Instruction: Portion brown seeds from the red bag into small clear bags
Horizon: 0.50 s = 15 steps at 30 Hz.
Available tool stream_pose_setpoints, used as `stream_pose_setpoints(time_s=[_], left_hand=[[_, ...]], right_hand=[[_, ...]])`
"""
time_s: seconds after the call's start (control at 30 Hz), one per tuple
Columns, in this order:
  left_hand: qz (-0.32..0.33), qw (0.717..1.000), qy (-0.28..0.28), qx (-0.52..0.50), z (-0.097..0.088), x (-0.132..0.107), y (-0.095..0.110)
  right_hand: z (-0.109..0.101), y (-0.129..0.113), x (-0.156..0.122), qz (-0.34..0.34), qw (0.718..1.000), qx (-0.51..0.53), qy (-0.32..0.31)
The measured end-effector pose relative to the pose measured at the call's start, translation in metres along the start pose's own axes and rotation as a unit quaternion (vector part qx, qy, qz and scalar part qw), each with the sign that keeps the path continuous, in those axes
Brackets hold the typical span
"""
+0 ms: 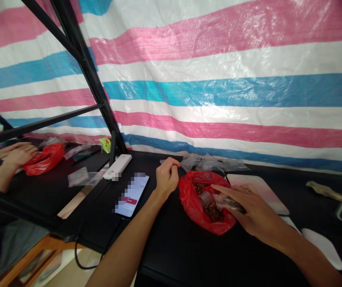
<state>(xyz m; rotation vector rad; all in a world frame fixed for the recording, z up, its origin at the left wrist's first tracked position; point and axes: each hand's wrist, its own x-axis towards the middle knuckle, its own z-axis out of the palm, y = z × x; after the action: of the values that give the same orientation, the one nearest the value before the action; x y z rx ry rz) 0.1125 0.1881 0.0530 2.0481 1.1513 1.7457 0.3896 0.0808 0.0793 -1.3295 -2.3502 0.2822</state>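
An opened red plastic bag (189, 213) sits on the black table, with small brown pieces (214, 212) inside. A small clear cup (205, 199) lies among the pieces. My right hand (253, 207) reaches over the bag's right side, its fingers closed around a small clear plastic bag (226, 202) with something dark at its end. Just left of the red bag, my left hand (167, 177) is closed with curled fingers; whatever they may hold is hidden. Several clear plastic bags (208, 163) lie behind the red bag.
Left of my left arm are a lit phone (132, 195), a white power bank (117, 166) and a black cable (77, 247). A pale flat panel (259, 191) and a white mouse (323, 247) lie right. Beyond a black metal frame (91, 85), another person's hands (20, 153) are at another red bag (47, 159).
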Motion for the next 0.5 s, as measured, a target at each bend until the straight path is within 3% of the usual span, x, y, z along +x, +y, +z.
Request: stream_pose_setpoints(time_s=[0.5], left_hand=[[0.002,1.0,-0.004,0.005,0.0002,0.0002,-0.0016]], right_hand=[[0.0015,0.0012,0.0,0.006,1.0,0.003,0.021]])
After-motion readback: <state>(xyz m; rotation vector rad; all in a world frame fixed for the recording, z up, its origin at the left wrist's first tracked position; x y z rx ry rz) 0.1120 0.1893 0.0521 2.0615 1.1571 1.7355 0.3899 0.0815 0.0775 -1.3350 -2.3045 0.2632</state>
